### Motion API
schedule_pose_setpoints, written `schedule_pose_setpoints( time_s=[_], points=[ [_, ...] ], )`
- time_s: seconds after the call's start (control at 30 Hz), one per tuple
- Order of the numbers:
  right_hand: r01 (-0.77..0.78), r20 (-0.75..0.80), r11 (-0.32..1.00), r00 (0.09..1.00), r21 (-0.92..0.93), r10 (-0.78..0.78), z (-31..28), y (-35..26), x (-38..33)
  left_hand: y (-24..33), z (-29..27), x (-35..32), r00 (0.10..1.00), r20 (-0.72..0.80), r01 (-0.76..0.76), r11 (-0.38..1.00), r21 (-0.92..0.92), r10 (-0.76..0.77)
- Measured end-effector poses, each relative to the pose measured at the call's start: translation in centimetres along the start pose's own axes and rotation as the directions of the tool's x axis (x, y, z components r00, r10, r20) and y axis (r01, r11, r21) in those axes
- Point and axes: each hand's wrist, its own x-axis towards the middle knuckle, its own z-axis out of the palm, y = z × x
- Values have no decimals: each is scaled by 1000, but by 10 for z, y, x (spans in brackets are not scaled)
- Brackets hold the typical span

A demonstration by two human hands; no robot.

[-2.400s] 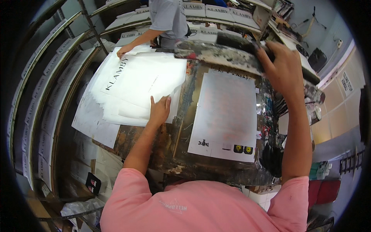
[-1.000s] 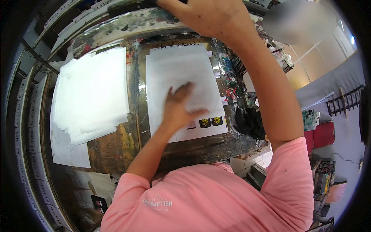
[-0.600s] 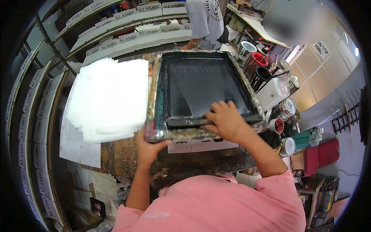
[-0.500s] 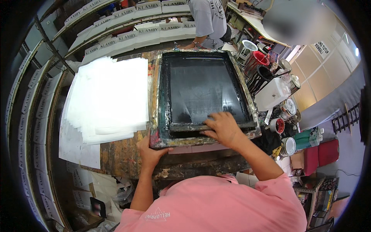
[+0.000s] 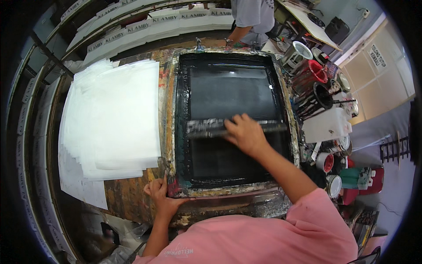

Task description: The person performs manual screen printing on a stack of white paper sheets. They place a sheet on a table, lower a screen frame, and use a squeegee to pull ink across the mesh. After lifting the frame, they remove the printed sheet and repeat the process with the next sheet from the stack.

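Squeegee (image 5: 204, 127) gripped in my right hand (image 5: 247, 135), left hand (image 5: 161, 198) open against the frame (image 5: 233, 192) corner, I was seemingly at the inking step; the next move called for even pressure.

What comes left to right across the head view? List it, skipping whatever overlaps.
Stack of white sheets → printing screen frame → white plastic container → black slatted rack.

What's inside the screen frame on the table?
Inside the screen frame: a glossy dark surface, with a squeegee across it, gripped by the right hand. Whatever lies beneath that surface is covered.
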Motion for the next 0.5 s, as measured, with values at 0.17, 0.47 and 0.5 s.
schedule_pose_setpoints(
  time_s=[0.17, 0.47, 0.5],
  points=[
    [3, -127, 998, 992, -60, -11, 29, 75, 109, 8, -8, 2, 996, 20, 91, 993, -76, -90],
    [69, 219, 997, 973, 21, -72, -40, 92, 149, 7, -6, 0, 994, -112, -10, 997, -76, 1],
    [44, 312, 999, 949, 29, -51, -54, 73, 125, 6, -4, -2, 994, -107, -1, 993, -115, -11]
  ],
)
